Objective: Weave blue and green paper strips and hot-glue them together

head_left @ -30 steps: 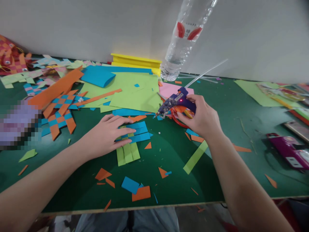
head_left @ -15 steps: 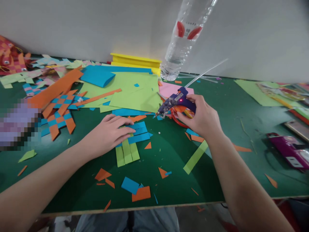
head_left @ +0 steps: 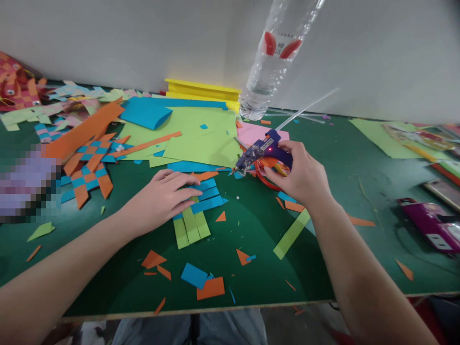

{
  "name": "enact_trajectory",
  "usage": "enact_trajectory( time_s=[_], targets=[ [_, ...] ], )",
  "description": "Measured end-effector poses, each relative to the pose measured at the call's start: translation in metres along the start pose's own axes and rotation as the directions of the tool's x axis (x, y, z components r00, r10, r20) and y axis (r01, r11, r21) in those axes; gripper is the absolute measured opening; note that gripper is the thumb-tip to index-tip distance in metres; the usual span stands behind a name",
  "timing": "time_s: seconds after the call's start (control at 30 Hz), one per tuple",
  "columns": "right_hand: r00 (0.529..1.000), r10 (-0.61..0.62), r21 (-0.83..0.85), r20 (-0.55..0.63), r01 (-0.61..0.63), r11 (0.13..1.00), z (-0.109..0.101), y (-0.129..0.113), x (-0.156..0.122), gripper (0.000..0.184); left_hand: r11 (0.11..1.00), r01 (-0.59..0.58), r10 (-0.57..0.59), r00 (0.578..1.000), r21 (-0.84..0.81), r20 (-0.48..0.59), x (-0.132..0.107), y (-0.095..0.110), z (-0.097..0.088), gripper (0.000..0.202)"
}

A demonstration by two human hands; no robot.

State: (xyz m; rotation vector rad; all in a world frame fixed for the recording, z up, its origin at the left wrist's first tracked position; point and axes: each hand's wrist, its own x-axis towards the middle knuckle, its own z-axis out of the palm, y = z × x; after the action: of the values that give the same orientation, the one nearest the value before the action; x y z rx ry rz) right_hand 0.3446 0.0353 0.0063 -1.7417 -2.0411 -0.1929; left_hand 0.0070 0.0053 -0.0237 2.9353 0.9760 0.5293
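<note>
My left hand (head_left: 160,199) lies flat, fingers stretched out, on a small weave of blue and green paper strips (head_left: 196,213) in the middle of the green table (head_left: 251,268). My right hand (head_left: 302,175) is closed round the handle of a blue glue gun (head_left: 260,151) whose red light glows. The gun's nozzle points left, just above and to the right of the weave. A clear glue stick (head_left: 309,106) sticks out of the gun's back. Red-handled scissors (head_left: 268,175) lie under the gun.
Green, blue and pink paper sheets (head_left: 194,132) lie behind the weave, with yellow paper (head_left: 203,91) and a clear bottle (head_left: 273,57) at the wall. Woven orange-blue pieces (head_left: 88,167) are at the left. A purple object (head_left: 429,225) lies at the right. Scraps dot the front edge.
My left hand has slid the weave a little, so its green strips tilt slightly more. My right hand and the glue gun stay in place.
</note>
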Motion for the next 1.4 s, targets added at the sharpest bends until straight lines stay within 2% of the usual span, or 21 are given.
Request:
enact_trajectory(
  time_s=[0.17,0.37,1.17,1.4],
  targets=[
    [0.999,-0.023,0.007,-0.027,0.023,1.0,0.001,0.001,-0.001,0.056,0.997,-0.07,0.07,0.997,-0.034,-0.019,0.003,0.005,-0.003,0.03],
    [1.0,-0.013,0.013,-0.012,0.013,1.0,0.001,0.0,-0.001,0.057,0.985,-0.153,0.158,0.985,-0.083,0.066,0.004,0.009,-0.01,0.043],
    [1.0,0.015,-0.015,-0.002,-0.015,1.0,0.001,0.004,0.001,0.057,0.989,-0.125,0.139,0.973,-0.082,0.184,-0.002,0.01,-0.015,0.046],
    [1.0,0.007,-0.005,-0.007,-0.007,1.0,-0.001,0.003,0.0,0.056,0.986,-0.141,0.154,0.977,-0.095,0.149,-0.003,0.009,-0.013,0.042]
  ],
)
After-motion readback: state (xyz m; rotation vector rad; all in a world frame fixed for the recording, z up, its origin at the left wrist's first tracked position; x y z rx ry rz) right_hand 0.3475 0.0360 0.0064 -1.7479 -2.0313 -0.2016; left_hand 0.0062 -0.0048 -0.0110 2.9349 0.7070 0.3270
